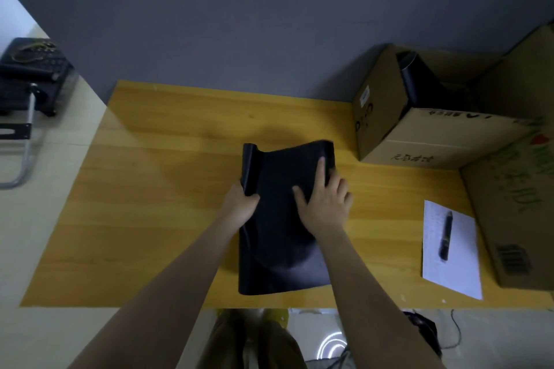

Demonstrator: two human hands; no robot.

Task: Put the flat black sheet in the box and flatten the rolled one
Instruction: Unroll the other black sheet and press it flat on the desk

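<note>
A black sheet (281, 219) lies partly unrolled on the yellow wooden table (150, 189), with its left edge still curled up into a roll. My left hand (241, 204) grips that curled left edge. Fingers spread, my right hand (325, 198) presses flat on the sheet's right part. At the back right stands an open cardboard box (386, 117), and a black sheet (416, 81) stands inside it, leaning against the left wall.
A white paper (455, 260) with a dark pen (445, 234) on it lies at the right. Beside it a large cardboard flap (515, 204) covers the right table edge. A grey wall runs behind the table. A black device (30, 75) sits on the left.
</note>
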